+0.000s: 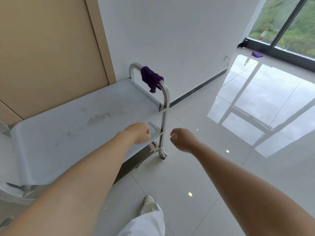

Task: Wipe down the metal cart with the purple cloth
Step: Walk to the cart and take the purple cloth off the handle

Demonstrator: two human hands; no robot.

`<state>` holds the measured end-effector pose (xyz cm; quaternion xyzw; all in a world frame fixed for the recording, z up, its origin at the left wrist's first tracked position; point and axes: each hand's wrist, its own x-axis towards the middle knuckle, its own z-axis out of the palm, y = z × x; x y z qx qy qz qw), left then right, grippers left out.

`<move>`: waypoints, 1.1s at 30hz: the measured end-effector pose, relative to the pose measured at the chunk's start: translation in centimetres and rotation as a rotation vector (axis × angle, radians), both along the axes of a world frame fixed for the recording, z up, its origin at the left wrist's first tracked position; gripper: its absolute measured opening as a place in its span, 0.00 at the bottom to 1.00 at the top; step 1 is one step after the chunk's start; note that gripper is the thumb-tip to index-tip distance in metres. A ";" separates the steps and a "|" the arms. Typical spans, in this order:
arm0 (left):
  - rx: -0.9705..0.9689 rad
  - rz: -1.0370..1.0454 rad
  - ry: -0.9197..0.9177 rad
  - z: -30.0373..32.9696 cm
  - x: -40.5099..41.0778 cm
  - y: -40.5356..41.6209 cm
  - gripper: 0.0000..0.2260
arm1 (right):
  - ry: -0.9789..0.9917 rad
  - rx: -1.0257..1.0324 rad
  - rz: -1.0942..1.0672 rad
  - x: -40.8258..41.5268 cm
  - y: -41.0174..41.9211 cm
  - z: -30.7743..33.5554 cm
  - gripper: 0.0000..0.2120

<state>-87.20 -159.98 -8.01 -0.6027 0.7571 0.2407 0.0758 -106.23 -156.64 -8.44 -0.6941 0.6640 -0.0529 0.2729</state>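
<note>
A metal cart (71,126) with a flat, stained top shelf stands against the wall and door. A purple cloth (151,78) hangs over its curved handle bar (166,94) at the far right end. My left hand (139,132) hovers over the shelf's near right corner with fingers curled, holding nothing. To the right of the cart, my right hand (181,138) is in the air above the floor, also curled and empty. Both hands are well short of the cloth.
A wooden door (47,53) and white wall stand behind the cart. Glossy tiled floor (238,125) spreads to the right. A second purple cloth (257,54) and a bottle (262,35) lie by the far window. My shoe (148,200) is below.
</note>
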 end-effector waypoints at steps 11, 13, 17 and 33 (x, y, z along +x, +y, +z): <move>0.007 0.068 -0.039 1.2 3.8 -14.9 0.10 | 0.055 -0.149 0.151 3.1 -18.7 2.2 0.15; 0.020 0.086 -0.040 0.9 4.3 -16.6 0.09 | 0.089 -0.193 0.180 3.4 -21.0 2.1 0.17; 0.018 0.131 -0.018 1.0 4.6 -20.1 0.06 | 0.154 -0.278 0.254 3.8 -24.9 1.9 0.21; 0.096 0.333 -0.011 -1.0 2.1 -33.3 0.10 | 0.408 -0.148 0.793 3.6 -41.0 -2.1 0.29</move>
